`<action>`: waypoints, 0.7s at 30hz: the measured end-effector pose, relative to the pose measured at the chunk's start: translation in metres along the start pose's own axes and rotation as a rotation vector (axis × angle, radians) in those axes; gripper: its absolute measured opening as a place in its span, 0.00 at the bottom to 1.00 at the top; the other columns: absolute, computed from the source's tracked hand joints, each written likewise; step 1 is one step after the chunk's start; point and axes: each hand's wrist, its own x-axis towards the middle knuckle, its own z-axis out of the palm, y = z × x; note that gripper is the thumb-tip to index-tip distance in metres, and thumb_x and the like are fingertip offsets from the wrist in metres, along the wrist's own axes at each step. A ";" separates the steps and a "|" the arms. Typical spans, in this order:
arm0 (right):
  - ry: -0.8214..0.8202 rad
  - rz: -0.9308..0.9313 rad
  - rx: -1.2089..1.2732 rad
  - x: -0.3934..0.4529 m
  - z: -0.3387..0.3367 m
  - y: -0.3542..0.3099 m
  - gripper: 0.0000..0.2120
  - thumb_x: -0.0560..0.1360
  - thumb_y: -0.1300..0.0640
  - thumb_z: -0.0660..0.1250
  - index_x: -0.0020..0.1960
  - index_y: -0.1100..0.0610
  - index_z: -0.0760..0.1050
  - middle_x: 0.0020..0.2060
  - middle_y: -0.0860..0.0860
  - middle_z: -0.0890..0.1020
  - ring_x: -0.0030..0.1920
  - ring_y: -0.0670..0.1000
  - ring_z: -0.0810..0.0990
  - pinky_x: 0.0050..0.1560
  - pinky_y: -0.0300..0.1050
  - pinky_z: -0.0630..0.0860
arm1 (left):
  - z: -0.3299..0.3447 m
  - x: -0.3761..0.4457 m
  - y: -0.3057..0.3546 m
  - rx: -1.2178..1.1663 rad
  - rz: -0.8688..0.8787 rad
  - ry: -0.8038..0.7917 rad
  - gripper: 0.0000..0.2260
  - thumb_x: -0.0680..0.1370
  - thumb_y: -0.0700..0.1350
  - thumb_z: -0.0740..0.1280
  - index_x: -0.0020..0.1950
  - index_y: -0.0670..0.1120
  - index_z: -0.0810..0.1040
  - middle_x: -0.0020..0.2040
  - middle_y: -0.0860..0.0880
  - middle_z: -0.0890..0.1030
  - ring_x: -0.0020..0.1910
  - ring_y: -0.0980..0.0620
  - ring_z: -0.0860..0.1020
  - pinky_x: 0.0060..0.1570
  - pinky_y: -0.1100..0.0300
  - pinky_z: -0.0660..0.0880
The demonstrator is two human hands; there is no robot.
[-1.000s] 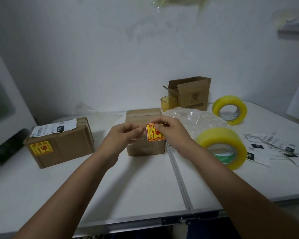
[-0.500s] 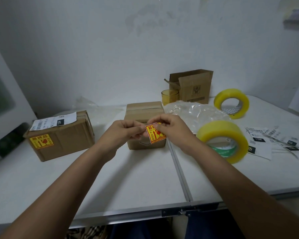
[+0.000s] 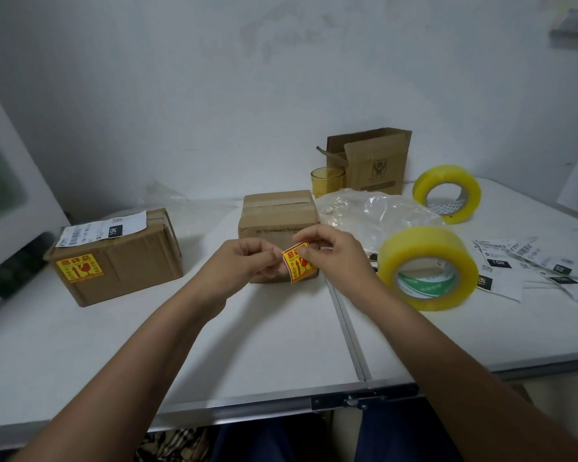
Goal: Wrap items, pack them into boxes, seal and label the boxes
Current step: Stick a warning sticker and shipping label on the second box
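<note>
Both hands pinch one yellow-red sticker point(image 3: 297, 265): the left hand point(image 3: 247, 263) at its left edge, the right hand point(image 3: 331, 251) at its top. The sticker is held in front of the small taped box point(image 3: 277, 215) on the table point(image 3: 264, 345).

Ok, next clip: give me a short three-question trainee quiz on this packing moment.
1. True or false: the sticker held between the left hand and right hand is already stuck flat on the small box.
2. How many tape rolls are on the table? A) one B) two C) three
3. Fill in: the large box on the left carries a white label on top and a yellow ____ on its front.

Key
1. False: both hands pinch it in front of the box.
2. B: near tape roll, far tape roll.
3. sticker
</note>
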 end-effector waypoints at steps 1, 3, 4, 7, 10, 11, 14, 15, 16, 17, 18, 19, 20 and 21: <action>0.052 -0.019 -0.073 -0.002 0.001 0.002 0.09 0.75 0.62 0.70 0.52 0.49 0.80 0.51 0.47 0.79 0.53 0.47 0.77 0.46 0.34 0.75 | 0.003 -0.002 -0.003 -0.014 0.000 0.024 0.06 0.79 0.40 0.67 0.47 0.40 0.82 0.43 0.42 0.85 0.42 0.53 0.81 0.46 0.66 0.77; 0.181 -0.089 -0.222 -0.008 0.003 0.005 0.10 0.75 0.61 0.70 0.53 0.48 0.78 0.53 0.46 0.75 0.57 0.46 0.73 0.49 0.34 0.72 | 0.010 -0.005 -0.009 -0.035 -0.002 0.090 0.07 0.79 0.39 0.66 0.47 0.39 0.83 0.43 0.43 0.85 0.42 0.54 0.82 0.48 0.64 0.78; 0.224 -0.127 -0.248 -0.011 0.005 0.006 0.10 0.75 0.61 0.70 0.52 0.49 0.78 0.52 0.46 0.75 0.55 0.45 0.73 0.49 0.34 0.72 | 0.014 -0.006 -0.012 -0.041 -0.006 0.126 0.07 0.79 0.38 0.66 0.47 0.38 0.83 0.41 0.44 0.85 0.39 0.56 0.82 0.48 0.64 0.77; 0.187 -0.128 -0.205 -0.025 0.018 0.009 0.06 0.74 0.62 0.70 0.50 0.54 0.80 0.48 0.48 0.79 0.45 0.41 0.78 0.45 0.30 0.72 | 0.025 -0.010 -0.018 -0.051 -0.011 0.176 0.07 0.79 0.38 0.66 0.48 0.37 0.83 0.40 0.46 0.85 0.36 0.58 0.78 0.49 0.61 0.74; 0.173 -0.017 -0.131 -0.034 0.025 0.013 0.06 0.75 0.61 0.70 0.51 0.55 0.82 0.44 0.48 0.84 0.42 0.39 0.81 0.43 0.29 0.74 | 0.034 -0.011 -0.021 -0.078 -0.008 0.182 0.08 0.79 0.41 0.67 0.46 0.40 0.84 0.42 0.46 0.85 0.39 0.55 0.77 0.51 0.58 0.73; 0.180 0.015 -0.097 -0.036 0.025 0.013 0.06 0.75 0.61 0.70 0.51 0.55 0.83 0.42 0.48 0.84 0.41 0.37 0.81 0.42 0.27 0.73 | 0.037 -0.011 -0.022 -0.088 -0.010 0.183 0.08 0.79 0.42 0.67 0.46 0.40 0.84 0.41 0.47 0.84 0.39 0.55 0.77 0.51 0.58 0.73; 0.203 0.075 -0.009 -0.038 0.023 0.015 0.07 0.76 0.61 0.69 0.51 0.56 0.84 0.39 0.47 0.85 0.40 0.38 0.82 0.41 0.26 0.72 | 0.043 -0.011 -0.024 -0.114 -0.011 0.172 0.08 0.79 0.42 0.67 0.48 0.39 0.84 0.41 0.46 0.84 0.40 0.55 0.78 0.52 0.58 0.73; 0.209 0.082 0.006 -0.039 0.022 0.015 0.07 0.76 0.61 0.69 0.51 0.55 0.85 0.39 0.46 0.85 0.41 0.39 0.82 0.41 0.26 0.72 | 0.044 -0.011 -0.024 -0.123 -0.007 0.166 0.08 0.79 0.41 0.68 0.49 0.39 0.84 0.41 0.45 0.84 0.40 0.54 0.78 0.53 0.58 0.74; 0.212 0.084 0.015 -0.039 0.021 0.016 0.07 0.76 0.61 0.69 0.50 0.54 0.85 0.39 0.46 0.86 0.41 0.39 0.82 0.41 0.27 0.72 | 0.045 -0.011 -0.024 -0.124 -0.002 0.163 0.08 0.79 0.41 0.68 0.49 0.39 0.84 0.42 0.44 0.84 0.40 0.54 0.78 0.53 0.58 0.74; 0.211 0.084 0.017 -0.040 0.019 0.015 0.08 0.75 0.61 0.69 0.50 0.53 0.85 0.38 0.45 0.86 0.41 0.39 0.82 0.41 0.27 0.72 | 0.046 -0.011 -0.024 -0.117 0.004 0.163 0.08 0.79 0.41 0.68 0.48 0.39 0.85 0.42 0.44 0.84 0.41 0.54 0.78 0.53 0.58 0.74; 0.210 0.084 0.010 -0.040 0.018 0.016 0.08 0.75 0.61 0.69 0.50 0.53 0.85 0.38 0.45 0.86 0.41 0.39 0.82 0.41 0.28 0.73 | 0.047 -0.011 -0.023 -0.104 0.009 0.168 0.07 0.79 0.41 0.68 0.48 0.40 0.85 0.43 0.43 0.85 0.41 0.54 0.78 0.53 0.58 0.75; 0.206 0.083 0.004 -0.040 0.017 0.016 0.08 0.75 0.61 0.69 0.50 0.53 0.85 0.38 0.45 0.86 0.42 0.39 0.82 0.42 0.28 0.73 | 0.048 -0.011 -0.023 -0.088 0.016 0.175 0.07 0.79 0.41 0.68 0.48 0.40 0.85 0.44 0.42 0.85 0.41 0.54 0.79 0.53 0.59 0.75; 0.203 0.082 0.000 -0.040 0.016 0.016 0.08 0.75 0.61 0.69 0.50 0.53 0.85 0.38 0.45 0.86 0.42 0.39 0.82 0.42 0.28 0.73 | 0.048 -0.011 -0.022 -0.071 0.022 0.179 0.07 0.79 0.41 0.68 0.48 0.41 0.85 0.44 0.43 0.85 0.41 0.54 0.79 0.52 0.59 0.75; 0.202 0.082 -0.004 -0.040 0.015 0.016 0.08 0.76 0.61 0.69 0.50 0.53 0.85 0.39 0.45 0.86 0.42 0.39 0.82 0.42 0.28 0.73 | 0.049 -0.011 -0.021 -0.058 0.026 0.181 0.07 0.79 0.42 0.68 0.48 0.41 0.85 0.44 0.43 0.85 0.41 0.54 0.80 0.52 0.59 0.75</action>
